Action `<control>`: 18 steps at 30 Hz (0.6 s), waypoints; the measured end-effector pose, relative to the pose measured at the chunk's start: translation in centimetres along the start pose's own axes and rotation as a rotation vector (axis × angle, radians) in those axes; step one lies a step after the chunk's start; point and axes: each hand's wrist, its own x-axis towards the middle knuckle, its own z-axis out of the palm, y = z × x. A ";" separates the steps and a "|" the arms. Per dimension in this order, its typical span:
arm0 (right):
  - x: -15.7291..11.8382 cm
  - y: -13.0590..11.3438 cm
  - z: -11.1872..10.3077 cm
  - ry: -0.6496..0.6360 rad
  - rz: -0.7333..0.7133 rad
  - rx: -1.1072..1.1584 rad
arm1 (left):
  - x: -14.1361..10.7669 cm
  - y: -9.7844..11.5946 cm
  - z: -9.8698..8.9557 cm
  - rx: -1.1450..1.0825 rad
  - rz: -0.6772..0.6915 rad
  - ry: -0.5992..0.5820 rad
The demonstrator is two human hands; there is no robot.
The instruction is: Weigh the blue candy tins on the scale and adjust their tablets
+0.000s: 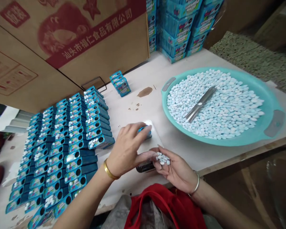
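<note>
A stained, pale worktop (152,108) stands against printed cardboard (105,38), speckled floor (249,54) beyond; smooth, pale-blue oval sweets (228,101) fill a teal basin (262,89); the right hand (178,171) cups some in its grip; the left hand (128,144) arches over a blue box (147,133), whether gripping I cannot tell.

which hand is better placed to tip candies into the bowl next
Likely the right hand: it cups loose candies and is nearer the bowl, while the left hand is over a small blue box.
</note>
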 end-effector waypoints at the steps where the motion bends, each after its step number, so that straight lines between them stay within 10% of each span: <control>1: 0.0 0.1 -0.2 0.019 0.006 -0.006 | 0.0 -0.5 0.1 0.064 -0.055 -0.006; 5: 0.1 0.2 -1.1 0.101 -0.011 -0.008 | 1.6 -4.1 -0.2 0.156 -0.114 -0.095; 10: 0.0 -0.5 -1.4 0.175 -0.035 -0.010 | 7.6 -12.0 -0.6 0.292 -0.298 0.069; 18: 0.8 -1.1 -1.1 0.234 -0.022 0.022 | 13.7 -20.9 2.7 0.421 -0.439 0.066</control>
